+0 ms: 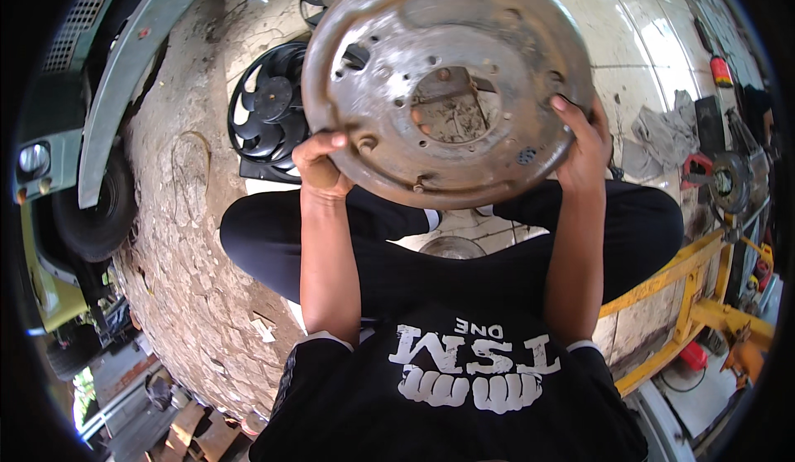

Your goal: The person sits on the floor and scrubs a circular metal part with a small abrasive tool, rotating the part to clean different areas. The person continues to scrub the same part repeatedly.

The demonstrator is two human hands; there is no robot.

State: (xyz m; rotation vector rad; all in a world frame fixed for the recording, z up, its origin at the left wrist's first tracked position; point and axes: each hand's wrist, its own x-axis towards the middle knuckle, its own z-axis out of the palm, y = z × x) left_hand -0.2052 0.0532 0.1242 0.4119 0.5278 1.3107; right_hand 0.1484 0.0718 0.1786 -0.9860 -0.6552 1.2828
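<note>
Both hands grip one rusty metal disc (447, 81), held up over the lap, face toward the camera, likely for a look at it. Left hand (321, 166) clamps the lower left rim, thumb on the front. Right hand (584, 143) wraps the right edge, fingers curled over it. Behind the disc a black fan (269, 114) lies on the tiled floor (613, 40); grey rag (662, 135) to the right, yellow frame (696, 288) lower right.
</note>
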